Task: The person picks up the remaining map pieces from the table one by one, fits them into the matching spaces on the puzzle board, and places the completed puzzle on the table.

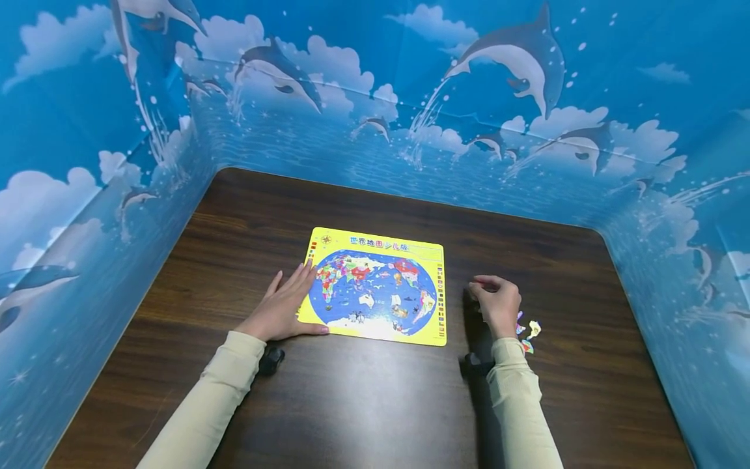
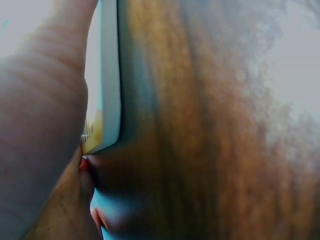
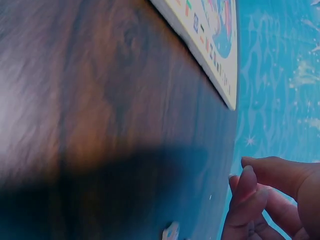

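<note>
A yellow-bordered world map puzzle board (image 1: 375,332) lies flat on the table. My left hand (image 1: 287,306) rests on its left side, fingers stretched over the border and thumb along the lower left corner. The left wrist view catches the board's edge (image 2: 111,75) close beside that hand. To the right of the board, my right hand (image 1: 498,305) hovers over the table with its fingers loosely bent. Its thumb and fingertips (image 3: 246,175) come close together, and no object shows between them. Several small colourful puzzle pieces (image 1: 533,329) lie just right of the right wrist, partly hidden by it.
The dark wooden table (image 1: 363,404) has a curtain (image 1: 375,156) printed with dolphins and clouds along its back and sides. Dark wrist cameras (image 1: 271,360) sit under both cuffs. In the right wrist view, a piece (image 3: 171,231) shows at the bottom edge.
</note>
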Demonstrator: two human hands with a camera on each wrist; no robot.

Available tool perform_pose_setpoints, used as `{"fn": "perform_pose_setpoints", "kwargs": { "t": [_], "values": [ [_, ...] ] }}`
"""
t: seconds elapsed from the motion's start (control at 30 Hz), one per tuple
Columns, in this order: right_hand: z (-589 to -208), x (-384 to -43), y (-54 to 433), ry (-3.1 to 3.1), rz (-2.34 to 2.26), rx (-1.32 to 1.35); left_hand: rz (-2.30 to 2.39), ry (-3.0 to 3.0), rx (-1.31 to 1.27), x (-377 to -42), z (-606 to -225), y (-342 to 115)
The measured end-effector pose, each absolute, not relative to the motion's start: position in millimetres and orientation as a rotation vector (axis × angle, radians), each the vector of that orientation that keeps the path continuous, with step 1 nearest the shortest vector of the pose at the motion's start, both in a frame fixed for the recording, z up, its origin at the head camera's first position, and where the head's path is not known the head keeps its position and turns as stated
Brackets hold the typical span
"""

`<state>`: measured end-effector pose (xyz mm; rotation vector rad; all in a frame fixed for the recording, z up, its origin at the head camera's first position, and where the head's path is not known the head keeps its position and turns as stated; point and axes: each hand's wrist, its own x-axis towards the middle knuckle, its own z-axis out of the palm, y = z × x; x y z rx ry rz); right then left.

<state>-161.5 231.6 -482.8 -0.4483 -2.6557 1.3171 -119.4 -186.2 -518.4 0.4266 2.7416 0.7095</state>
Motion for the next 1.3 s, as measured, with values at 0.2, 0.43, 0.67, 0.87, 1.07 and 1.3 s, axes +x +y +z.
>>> {"fn": "perform_pose_setpoints", "kwargs": {
  "t": [0.2,0.43,0.67,0.87,1.07,1.3],
  "values": [
    [-484,-156,244,-2.635,1.289,-0.481,0.711,2.742,0.424,-122,-519,-186],
    [-486,-146,261,-2.658,1.094,-0.542,0.706,2.744,0.426,-123,-519,-187],
    [-488,-135,279,-2.672,1.079,-0.620,0.706,2.749,0.428,-123,-516,-188],
    [-489,-131,283,-2.719,1.057,-0.623,0.693,2.746,0.426,-123,-517,-188],
    [-486,-129,278,-2.804,0.990,-0.588,0.700,2.746,0.429,-121,-519,-187],
    [-474,-131,277,-2.995,0.861,-0.635,0.703,2.746,0.430,-121,-521,-186]
  ]
}}
